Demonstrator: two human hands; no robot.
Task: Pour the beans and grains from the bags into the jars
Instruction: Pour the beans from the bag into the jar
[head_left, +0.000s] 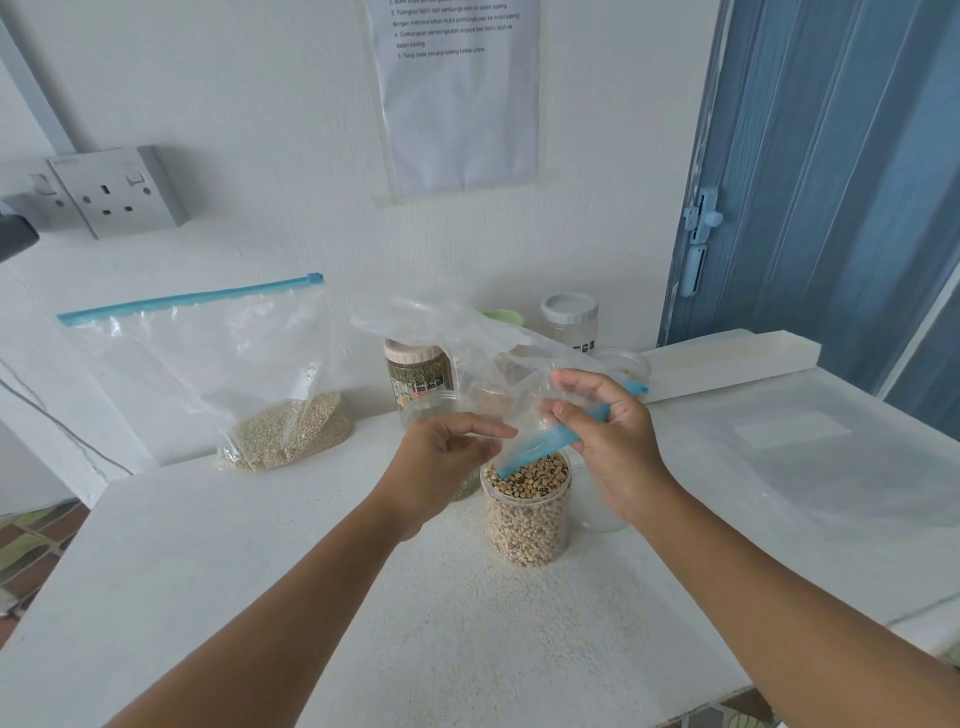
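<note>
Head view: bean jar (527, 506) stands open on the white bench (311, 597), near centre, filled to the brim with pale, dark-eyed beans. An empty clear bag (441, 332) is held upside down right above it; its blue zip strip (535, 447) hangs at the jar mouth, one end dipping in among the top beans. Right hand (608, 441) pinches that strip between thumb and curled fingers. Left hand (441, 462) sits just left of the jar mouth, fingers loosely bent and reaching toward the strip; whether the fingertips touch the plastic cannot be told.

Behind the bag, near the wall: a jar with a pink lid (418, 371) holding green grains, an open clear jar just in front of it, partly hidden, a green lid (501, 317) showing through the plastic, and a white-lidded jar (569, 322) that looks empty. Another clear container sits right of the bean jar, behind the right wrist, blurred.

Left, leaning on the wall: a grain bag (249, 379), blue zip on top, small pale grains pooled at its bottom. Right side of bench: a flat clear bag (831, 452) lying down, and a long white box (737, 361) along the back edge.

Wall: double socket (117, 192) at left, printed sheet (457, 93) in a sleeve above. Blue folding door (821, 182) at right.
</note>
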